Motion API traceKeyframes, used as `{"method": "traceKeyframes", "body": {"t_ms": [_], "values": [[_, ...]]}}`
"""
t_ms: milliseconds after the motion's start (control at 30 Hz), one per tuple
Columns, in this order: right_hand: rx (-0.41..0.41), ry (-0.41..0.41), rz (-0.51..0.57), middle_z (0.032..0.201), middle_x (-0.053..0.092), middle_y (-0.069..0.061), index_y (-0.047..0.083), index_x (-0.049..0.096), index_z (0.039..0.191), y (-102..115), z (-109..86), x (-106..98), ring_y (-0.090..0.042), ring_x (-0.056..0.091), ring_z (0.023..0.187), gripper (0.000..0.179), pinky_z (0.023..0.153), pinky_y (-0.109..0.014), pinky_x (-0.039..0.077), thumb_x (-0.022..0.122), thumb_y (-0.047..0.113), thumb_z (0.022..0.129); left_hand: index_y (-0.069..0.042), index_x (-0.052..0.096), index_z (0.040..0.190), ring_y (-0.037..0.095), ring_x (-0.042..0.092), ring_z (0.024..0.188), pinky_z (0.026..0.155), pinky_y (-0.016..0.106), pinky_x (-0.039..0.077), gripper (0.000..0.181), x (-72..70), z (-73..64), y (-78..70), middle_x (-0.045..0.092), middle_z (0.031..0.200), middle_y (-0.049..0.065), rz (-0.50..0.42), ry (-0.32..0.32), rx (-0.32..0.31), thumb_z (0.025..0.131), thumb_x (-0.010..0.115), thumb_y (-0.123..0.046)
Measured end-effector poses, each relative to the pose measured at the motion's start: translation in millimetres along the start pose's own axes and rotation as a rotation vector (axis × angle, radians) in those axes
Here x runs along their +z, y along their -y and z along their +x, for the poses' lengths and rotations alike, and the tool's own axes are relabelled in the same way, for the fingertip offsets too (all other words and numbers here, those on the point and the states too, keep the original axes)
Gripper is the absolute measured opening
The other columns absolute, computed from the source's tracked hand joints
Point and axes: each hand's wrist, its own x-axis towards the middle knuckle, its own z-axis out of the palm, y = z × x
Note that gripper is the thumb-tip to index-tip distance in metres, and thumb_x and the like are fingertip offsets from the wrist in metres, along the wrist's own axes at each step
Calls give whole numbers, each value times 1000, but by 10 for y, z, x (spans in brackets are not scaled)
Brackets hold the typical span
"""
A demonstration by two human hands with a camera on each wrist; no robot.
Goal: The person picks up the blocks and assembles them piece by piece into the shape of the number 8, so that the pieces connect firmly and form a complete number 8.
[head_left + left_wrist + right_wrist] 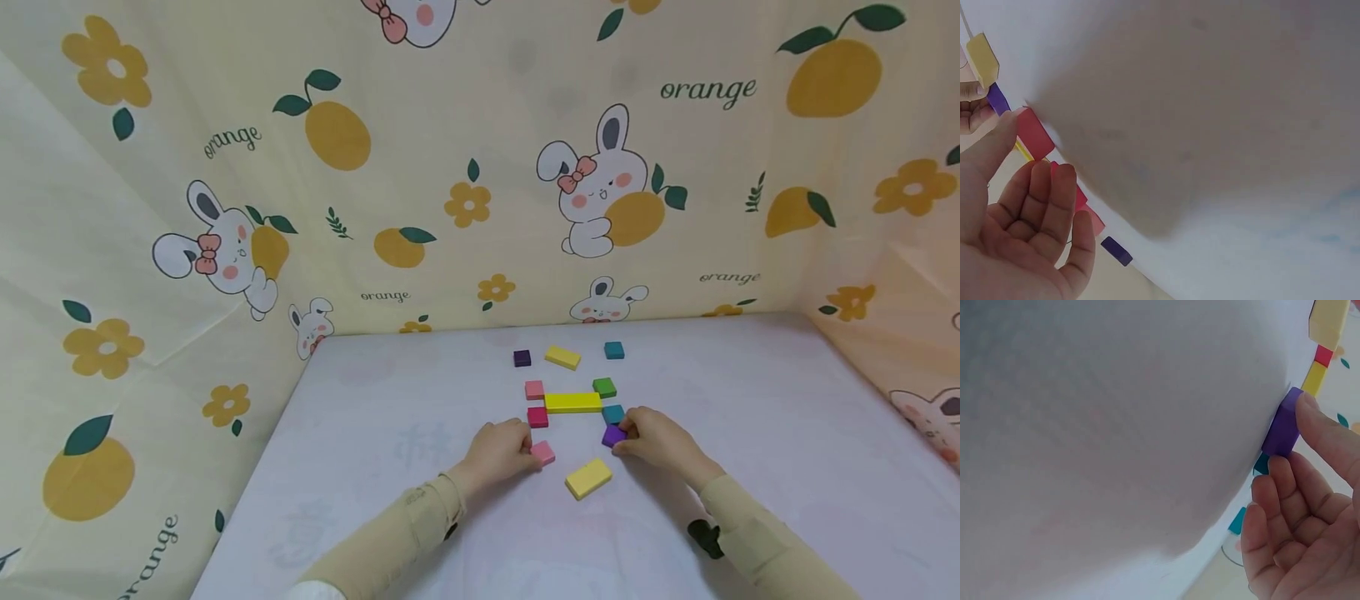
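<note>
My left hand [498, 450] pinches a pink block [542, 452] between thumb and fingertips at the table surface. Opposite it, my right hand [660, 442] pinches a purple block [614, 436], its thumb on one end and fingertips at the other in the right wrist view. That block sits just in front of a teal block [613, 414], with a green block [604, 387] behind. A long bright yellow block [573, 403] spans from there to a red block [537, 417] and a second pink block [534, 390] on the left. Nearest me lies a pale yellow block [588, 478], set at an angle.
Farther back stand a dark purple block [522, 358], another pale yellow block [562, 357] and another teal block [614, 350]. White cloth covers the table [375, 400]. A cream curtain [450, 125] printed with rabbits and oranges closes the back and sides.
</note>
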Motion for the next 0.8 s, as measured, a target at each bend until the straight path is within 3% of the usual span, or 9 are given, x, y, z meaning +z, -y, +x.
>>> {"method": "traceKeyframes", "body": {"t_ms": [367, 567, 800], "values": [[1, -5, -10, 82, 59, -4, 1, 62, 99, 31, -19, -9, -16, 50, 75, 33, 69, -29, 47, 75, 22, 76, -16, 61, 78, 8, 45, 61, 58, 21, 35, 26, 38, 166, -68, 51, 70, -6, -32, -29, -81, 77, 73, -38], [8, -4, -8, 82, 59, -3, 3, 62, 98, 38, -19, -15, -16, 50, 75, 32, 70, -29, 47, 75, 22, 77, -16, 59, 75, 8, 44, 59, 54, 21, 33, 28, 79, 203, -51, 49, 69, -6, -14, -56, -93, 78, 72, -41], [5, 1, -4, 83, 59, -2, 5, 60, 98, 14, -33, 1, -16, 50, 76, 32, 71, -31, 48, 75, 24, 77, -16, 59, 77, 9, 44, 58, 52, 20, 33, 28, 88, 204, -56, 49, 68, -5, -80, -60, -123, 77, 73, -40]]}}
